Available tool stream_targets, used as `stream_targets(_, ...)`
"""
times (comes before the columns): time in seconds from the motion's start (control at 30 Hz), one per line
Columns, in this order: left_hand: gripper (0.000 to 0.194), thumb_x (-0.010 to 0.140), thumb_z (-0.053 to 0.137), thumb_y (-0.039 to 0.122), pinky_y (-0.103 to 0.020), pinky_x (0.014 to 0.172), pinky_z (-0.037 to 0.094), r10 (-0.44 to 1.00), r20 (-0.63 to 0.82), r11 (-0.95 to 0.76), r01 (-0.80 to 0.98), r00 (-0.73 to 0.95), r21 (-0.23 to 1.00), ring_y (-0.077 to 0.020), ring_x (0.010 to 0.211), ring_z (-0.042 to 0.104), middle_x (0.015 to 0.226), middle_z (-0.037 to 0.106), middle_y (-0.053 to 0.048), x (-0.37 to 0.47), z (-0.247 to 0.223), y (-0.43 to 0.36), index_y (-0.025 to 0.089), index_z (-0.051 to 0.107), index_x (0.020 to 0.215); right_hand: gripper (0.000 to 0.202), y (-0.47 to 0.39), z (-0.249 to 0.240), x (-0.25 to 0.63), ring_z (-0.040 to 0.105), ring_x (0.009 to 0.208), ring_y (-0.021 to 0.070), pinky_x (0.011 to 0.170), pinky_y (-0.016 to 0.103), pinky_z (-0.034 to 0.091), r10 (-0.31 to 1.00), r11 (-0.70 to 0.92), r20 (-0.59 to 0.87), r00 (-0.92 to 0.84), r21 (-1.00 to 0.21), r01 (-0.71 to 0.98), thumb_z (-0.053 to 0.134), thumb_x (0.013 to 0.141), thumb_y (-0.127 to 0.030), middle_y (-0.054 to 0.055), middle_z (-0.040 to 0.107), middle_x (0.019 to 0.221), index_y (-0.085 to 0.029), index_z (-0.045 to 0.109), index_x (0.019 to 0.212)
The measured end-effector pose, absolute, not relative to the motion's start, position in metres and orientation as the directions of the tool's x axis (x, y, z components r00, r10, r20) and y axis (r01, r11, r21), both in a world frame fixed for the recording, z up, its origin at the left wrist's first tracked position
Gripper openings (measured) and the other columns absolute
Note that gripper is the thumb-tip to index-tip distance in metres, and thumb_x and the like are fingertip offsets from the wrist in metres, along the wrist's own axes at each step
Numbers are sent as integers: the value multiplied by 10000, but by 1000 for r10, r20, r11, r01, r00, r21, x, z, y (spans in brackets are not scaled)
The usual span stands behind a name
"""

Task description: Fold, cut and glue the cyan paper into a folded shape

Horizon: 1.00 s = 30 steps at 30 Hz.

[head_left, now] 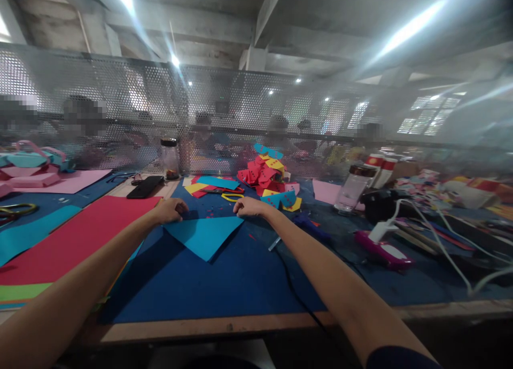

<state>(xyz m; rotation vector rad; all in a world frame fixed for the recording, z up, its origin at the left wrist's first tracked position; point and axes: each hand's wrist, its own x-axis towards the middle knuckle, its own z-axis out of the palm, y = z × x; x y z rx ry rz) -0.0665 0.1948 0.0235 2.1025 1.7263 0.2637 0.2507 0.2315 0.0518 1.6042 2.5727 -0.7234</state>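
Note:
A blue sheet of paper (205, 236), its lower edge coming to a point, spans the gap between my two hands over the blue table mat (208, 297). My left hand (171, 210) is closed at the sheet's upper left corner, fingers curled inward. At the upper right corner, my right hand (249, 207) pinches the paper between thumb and fingers. Just beyond the sheet lie scissors with yellow handles (232, 197), partly among cut pieces of blue paper (218, 183). Tiny red scraps dot the mat near the sheet.
Large red sheets (86, 232) cover the left side, with a black phone (146, 187) behind them. A pile of cut coloured pieces (266, 172) stands ahead. Rightward are a dark blue tool with a cord (311, 225), a glass bottle (353, 190) and a magenta power strip (382, 250).

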Motion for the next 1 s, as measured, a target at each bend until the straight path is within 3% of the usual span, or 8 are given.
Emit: stream_targets(1.0,313,973,656,340,-449,889,576,910,-284,-197,918,302,344,-243,1055,666,1237,654,-92,-116,43,192,157,634,1226,324,249,49,272,660,1047,234,865,417,582,807,374,-299,-509,-408,833,656,967,-345,88,647,1251,-155,640,1230)
